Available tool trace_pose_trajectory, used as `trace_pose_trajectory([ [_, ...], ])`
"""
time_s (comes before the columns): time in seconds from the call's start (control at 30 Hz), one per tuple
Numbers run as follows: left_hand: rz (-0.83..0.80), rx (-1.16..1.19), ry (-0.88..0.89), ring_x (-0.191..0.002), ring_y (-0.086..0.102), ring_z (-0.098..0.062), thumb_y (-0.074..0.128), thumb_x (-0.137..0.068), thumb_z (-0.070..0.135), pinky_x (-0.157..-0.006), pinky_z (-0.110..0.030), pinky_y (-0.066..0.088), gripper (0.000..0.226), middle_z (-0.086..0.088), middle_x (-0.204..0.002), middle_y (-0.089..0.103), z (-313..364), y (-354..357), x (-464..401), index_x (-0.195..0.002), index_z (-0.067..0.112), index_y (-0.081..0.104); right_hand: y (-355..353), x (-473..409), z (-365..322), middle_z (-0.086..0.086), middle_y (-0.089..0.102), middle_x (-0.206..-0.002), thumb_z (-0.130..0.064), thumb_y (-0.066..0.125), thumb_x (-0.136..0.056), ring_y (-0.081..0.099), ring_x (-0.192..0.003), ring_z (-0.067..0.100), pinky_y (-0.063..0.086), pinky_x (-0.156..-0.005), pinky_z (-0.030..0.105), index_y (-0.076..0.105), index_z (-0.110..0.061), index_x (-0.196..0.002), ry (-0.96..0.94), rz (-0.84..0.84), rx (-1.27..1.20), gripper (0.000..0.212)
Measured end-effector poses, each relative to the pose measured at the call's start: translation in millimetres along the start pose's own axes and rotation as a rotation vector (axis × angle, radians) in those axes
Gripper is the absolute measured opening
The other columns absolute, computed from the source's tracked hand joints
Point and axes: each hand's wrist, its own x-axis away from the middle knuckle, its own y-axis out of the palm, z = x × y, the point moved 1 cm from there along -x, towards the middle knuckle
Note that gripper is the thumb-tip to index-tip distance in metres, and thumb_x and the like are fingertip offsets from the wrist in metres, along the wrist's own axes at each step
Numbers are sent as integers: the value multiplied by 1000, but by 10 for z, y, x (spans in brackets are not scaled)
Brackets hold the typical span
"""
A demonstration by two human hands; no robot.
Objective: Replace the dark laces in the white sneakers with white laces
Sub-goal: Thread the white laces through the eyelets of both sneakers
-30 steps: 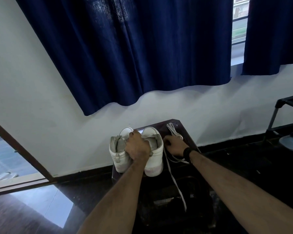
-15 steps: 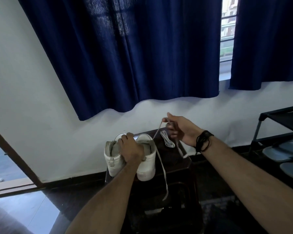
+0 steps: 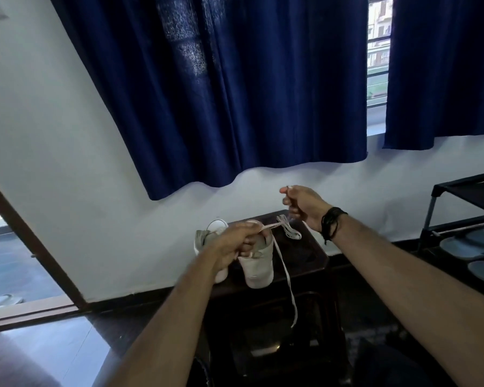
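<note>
Two white sneakers (image 3: 259, 265) stand side by side on a small dark table (image 3: 308, 255), heels toward me; the left one (image 3: 200, 240) is mostly hidden behind my left hand (image 3: 232, 244). That hand pinches a white lace (image 3: 287, 283) just above the sneakers, and the lace's long end dangles down over the table's front edge. My right hand (image 3: 302, 203) is raised above the table's back right and grips the same lace's other end. A second white lace (image 3: 289, 230) lies bunched on the table between my hands. No dark lace shows.
Dark blue curtains (image 3: 221, 88) hang over the white wall behind the table. A black shoe rack (image 3: 464, 216) with slippers stands at the right. An open doorway (image 3: 17, 247) with a brown frame is at the left. The floor is dark and glossy.
My right hand has lifted a white lace off the table and risen. My left hand has left the sneakers' collars and taken hold of the lace. The camera has tilted up.
</note>
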Motion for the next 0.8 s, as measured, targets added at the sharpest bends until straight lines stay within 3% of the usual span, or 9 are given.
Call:
trace_pose_trajectory([
  [0.2,182,-317,-73,-46,25,-7,62,-96,34,-45,-19,19,35,3,-57,34,-9,-455,103,-96,0,72,-76,119,251,3,49,-73,-10,36,-102,41,-56,11,35,-50,20,59,-8,-94,186,-86,321,25],
  [0.27,244,-355,-18,-43,29,-4,69,-91,35,-43,-17,24,36,4,-55,40,3,-424,58,-91,-1,74,16,100,266,8,58,-96,-14,47,-92,56,-84,16,47,-71,17,56,-10,-99,177,-78,839,13],
  [0.3,272,-386,11,-41,32,-2,73,-87,35,-43,-15,27,35,4,-54,44,17,-389,21,-86,0,74,58,55,284,11,54,-121,-20,50,-86,51,-112,23,44,-93,24,55,-10,-111,95,-10,1097,27],
  [0.33,295,-407,39,-40,36,0,77,-84,36,-44,-14,30,35,4,-53,50,26,-354,-28,-80,2,74,145,59,262,10,41,-143,-21,54,-83,34,-134,26,34,-109,32,50,-11,-128,-14,34,1195,46],
  [0.4,330,-421,85,-43,44,-1,82,-77,38,-50,-16,38,33,1,-53,58,38,-298,-116,-67,8,72,343,88,214,6,25,-157,-14,58,-85,21,-144,23,27,-115,32,34,-14,-148,-152,-49,974,67],
  [0.47,376,-414,96,-49,50,-5,83,-75,39,-55,-21,42,31,-1,-55,64,37,-286,-193,-63,13,73,507,88,205,10,48,-142,-3,55,-87,49,-123,22,46,-90,22,40,-12,-144,-53,-272,593,60],
  [0.53,418,-378,104,-46,48,-5,83,-76,38,-51,-20,39,30,-1,-54,63,48,-313,-246,-62,13,73,591,26,304,13,68,-111,2,51,-89,61,-92,21,46,-69,24,56,-1,-126,7,-419,374,37],
  [0.63,470,-270,96,-42,41,-6,84,-73,41,-47,-19,35,38,-1,-52,61,64,-396,-285,-67,5,73,567,-122,445,7,75,-90,-11,56,-95,63,-82,14,49,-77,30,69,-7,-102,-135,-277,423,15],
  [0.8,641,-284,11,-60,55,-15,77,-74,54,-59,-24,44,37,4,-63,68,-150,-554,-409,-66,18,73,474,-301,592,-5,73,-71,-21,64,-93,64,-74,3,48,-76,22,70,-21,-78,-278,22,410,16],
])
